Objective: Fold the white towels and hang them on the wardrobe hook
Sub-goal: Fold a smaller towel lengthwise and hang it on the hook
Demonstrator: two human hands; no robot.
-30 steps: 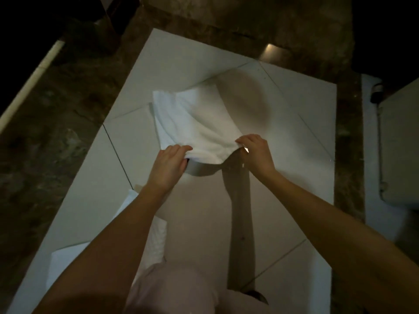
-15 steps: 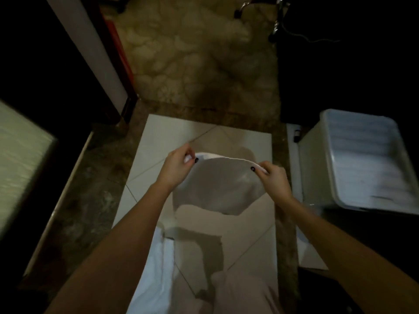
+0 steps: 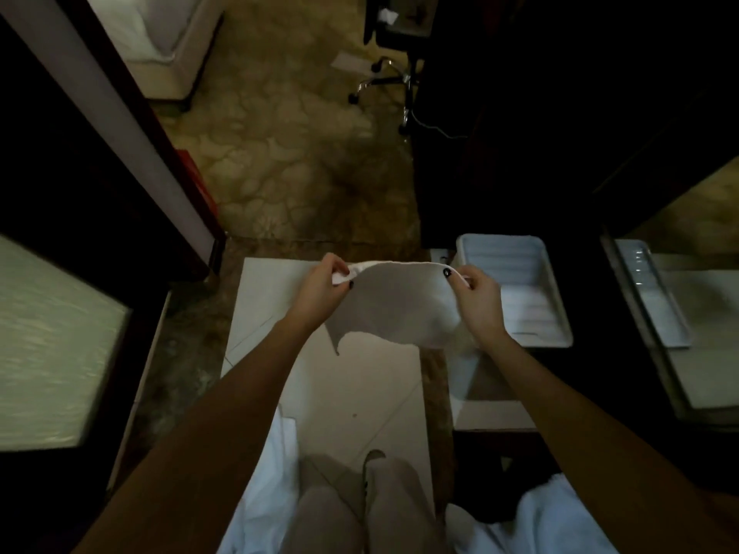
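Pale floor tiles (image 3: 384, 393) lie left of the white tray (image 3: 520, 265), and above them, just left of that tray, a white towel (image 3: 400, 305) hangs limp, judged light and soft, its top corners pinched by the left hand (image 3: 320, 291) and right hand (image 3: 478, 297), judged the soundest holds.

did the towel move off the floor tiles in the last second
Yes, upward. A second ago the white towel lay on the pale floor tiles; now it hangs above them, its top corners pinched by the left hand and right hand.
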